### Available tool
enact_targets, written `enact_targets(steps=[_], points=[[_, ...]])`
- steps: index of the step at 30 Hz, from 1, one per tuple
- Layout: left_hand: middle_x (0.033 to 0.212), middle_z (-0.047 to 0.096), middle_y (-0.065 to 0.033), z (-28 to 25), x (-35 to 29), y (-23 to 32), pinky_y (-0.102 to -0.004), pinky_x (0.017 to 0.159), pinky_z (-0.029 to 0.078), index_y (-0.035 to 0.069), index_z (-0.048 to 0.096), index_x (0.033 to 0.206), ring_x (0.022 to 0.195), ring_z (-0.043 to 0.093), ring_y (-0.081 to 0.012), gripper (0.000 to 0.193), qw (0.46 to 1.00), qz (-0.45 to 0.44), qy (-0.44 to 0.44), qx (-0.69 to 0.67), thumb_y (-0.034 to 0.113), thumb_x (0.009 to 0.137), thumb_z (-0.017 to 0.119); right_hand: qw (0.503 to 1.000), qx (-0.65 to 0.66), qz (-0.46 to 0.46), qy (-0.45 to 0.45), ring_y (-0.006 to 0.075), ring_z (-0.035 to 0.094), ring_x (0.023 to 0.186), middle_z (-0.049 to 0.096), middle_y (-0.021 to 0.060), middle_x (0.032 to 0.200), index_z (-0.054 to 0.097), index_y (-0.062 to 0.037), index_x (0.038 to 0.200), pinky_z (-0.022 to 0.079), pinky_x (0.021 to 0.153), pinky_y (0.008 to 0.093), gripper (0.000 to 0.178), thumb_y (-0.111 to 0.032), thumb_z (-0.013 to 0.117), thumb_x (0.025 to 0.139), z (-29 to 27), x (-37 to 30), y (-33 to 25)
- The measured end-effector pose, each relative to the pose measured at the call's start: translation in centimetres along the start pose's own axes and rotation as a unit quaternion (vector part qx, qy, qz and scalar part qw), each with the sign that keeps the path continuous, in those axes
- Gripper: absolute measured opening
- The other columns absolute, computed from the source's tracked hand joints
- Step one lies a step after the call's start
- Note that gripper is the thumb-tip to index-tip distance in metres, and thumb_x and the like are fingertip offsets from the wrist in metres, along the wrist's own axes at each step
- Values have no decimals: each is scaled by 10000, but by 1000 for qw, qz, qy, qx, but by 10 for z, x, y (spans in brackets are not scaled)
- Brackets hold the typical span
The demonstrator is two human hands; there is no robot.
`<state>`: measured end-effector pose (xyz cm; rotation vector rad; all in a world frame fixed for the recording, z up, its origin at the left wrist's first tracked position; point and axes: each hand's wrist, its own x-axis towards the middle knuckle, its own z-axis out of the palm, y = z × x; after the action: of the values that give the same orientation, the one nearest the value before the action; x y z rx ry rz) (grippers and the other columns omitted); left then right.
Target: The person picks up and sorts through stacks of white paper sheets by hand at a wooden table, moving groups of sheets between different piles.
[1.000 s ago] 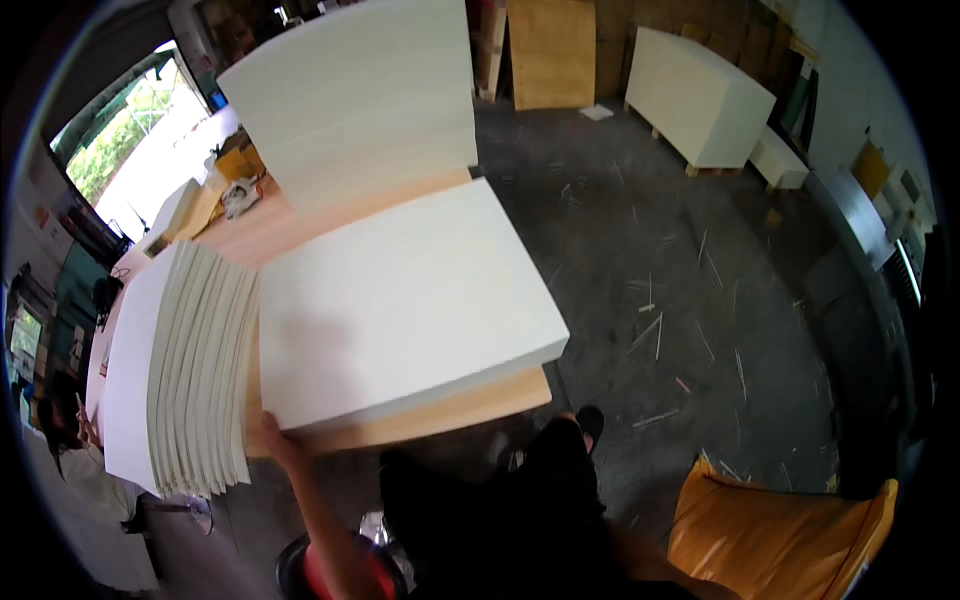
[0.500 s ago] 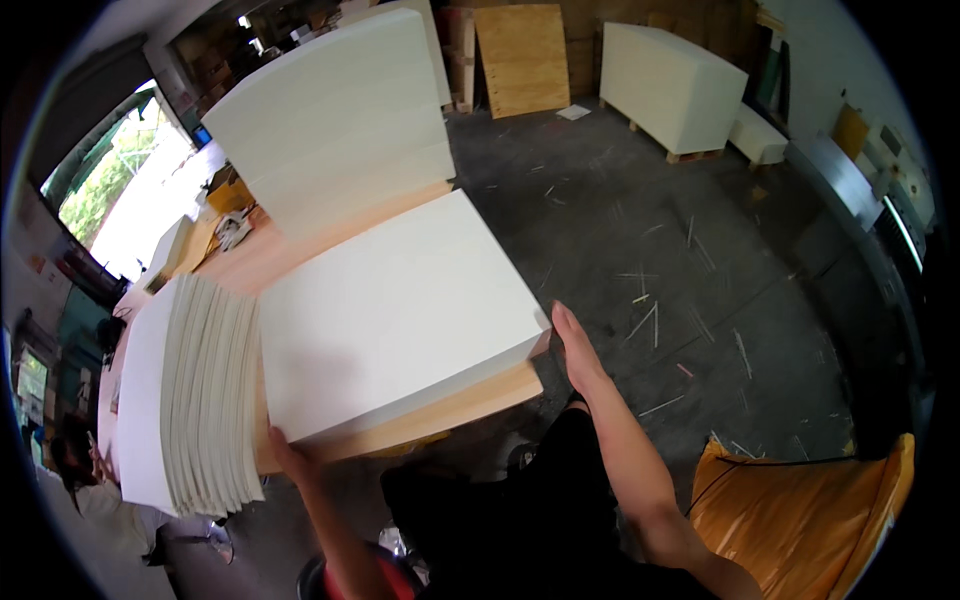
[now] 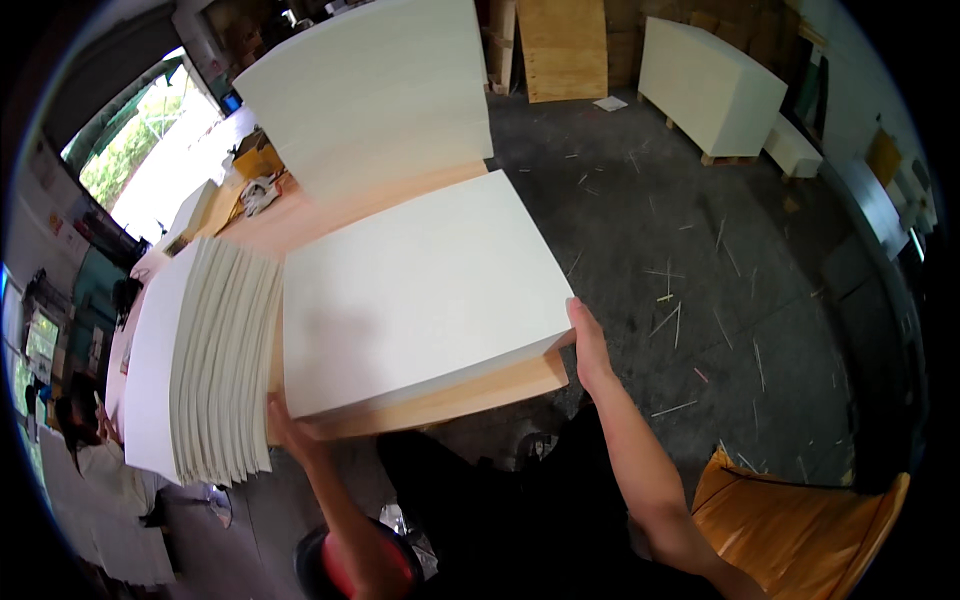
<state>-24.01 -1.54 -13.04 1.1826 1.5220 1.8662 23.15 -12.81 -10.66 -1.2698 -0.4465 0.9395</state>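
Note:
A thick, squared stack of white paper (image 3: 430, 280) lies on the light wooden tabletop (image 3: 470, 402), its sheets large and flat. At its near right corner is my right hand (image 3: 589, 340), closed round the edge with the thumb up and the fingers partly hidden by the stack. My left hand (image 3: 292, 430) is against the near left corner, its fingers blurred and partly out of sight. Close beside that hand, a second pile of white sheets (image 3: 215, 370) leans in several thick, fanned bundles.
Behind the stack stands a tall white paper block (image 3: 375, 100). Gloves (image 3: 261, 194) lie on the far left of the table. White scraps (image 3: 665, 320) litter the dark floor. An orange-covered object (image 3: 800, 530) is at lower right, a red-lined bin (image 3: 345, 565) below. A person (image 3: 110, 460) is at far left.
The view has shifted, so the scene sits further right. My right hand has gone from lying flat along the stack's side to closing round its corner. My left hand stays at the near left corner.

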Motion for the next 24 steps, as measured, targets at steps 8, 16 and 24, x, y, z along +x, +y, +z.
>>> enact_targets(steps=[8, 16, 24], points=[[973, 726, -64, 194, -89, 161, -467, 1063, 508, 95, 726, 1052, 968, 694, -269, 245, 776, 399, -485, 54, 5, 825, 708, 955, -252, -145, 53, 202, 633, 926, 691, 104, 995, 649, -8, 1034, 483, 830, 359, 433, -437, 601, 1002, -40, 3, -6], [918, 699, -61, 217, -99, 124, -300, 644, 504, 49, 735, 1011, 770, 620, -203, 194, 791, 251, -558, 21, -43, 861, 654, 857, -475, -176, -98, 292, 617, 607, 602, 139, 644, 550, -9, 747, 457, 574, 417, 490, -437, 640, 967, -22, -1, -83], [1223, 671, -86, 218, -98, 131, -319, 767, 570, 85, 715, 1159, 1058, 643, -249, 337, 781, 257, -569, 7, 86, 828, 780, 975, -186, -112, -52, 157, 555, 534, 536, 24, 612, 490, -78, 738, 397, 491, 299, 354, -281, 639, 987, 35, 0, -78]])
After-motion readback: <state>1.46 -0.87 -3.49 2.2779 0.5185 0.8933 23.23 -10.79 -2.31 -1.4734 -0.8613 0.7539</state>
